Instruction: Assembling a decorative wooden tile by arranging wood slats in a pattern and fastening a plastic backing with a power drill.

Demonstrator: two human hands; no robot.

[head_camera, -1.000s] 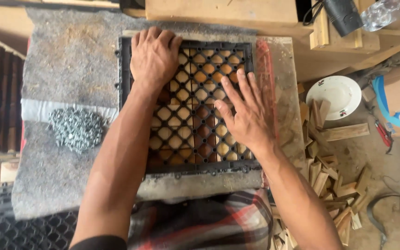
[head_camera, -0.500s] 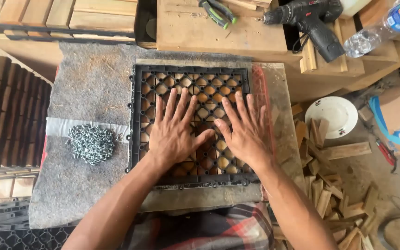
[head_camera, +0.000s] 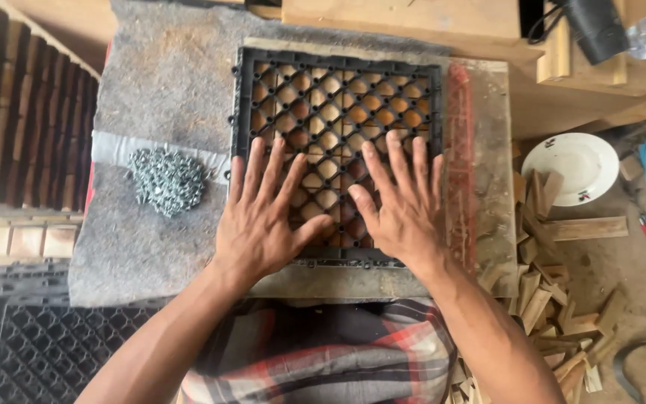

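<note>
Black lattice grid (head_camera: 336,112) lies flat mid-surface, toward the far edge. Both hands are on its near half: left hand (head_camera: 263,221) and right hand (head_camera: 405,209), palms down, fingers spread, pressing, gripping nothing. Pile of metal screws (head_camera: 167,179) near the surface's left edge. White plate (head_camera: 570,168) and wood offcuts (head_camera: 555,299) on the floor beyond the right edge.

Heap of small metal screws (head_camera: 167,179) on grey felt mat (head_camera: 166,90). White plate (head_camera: 571,167) on floor, right. Wood offcuts (head_camera: 543,299) scattered below it; dark tool (head_camera: 596,30) at top, possibly a drill.

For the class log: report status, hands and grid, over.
Left hand and right hand flat, fingers spread, on black lattice grid. Grid lies on wooden slats. Screw pile left, clear of it.
</note>
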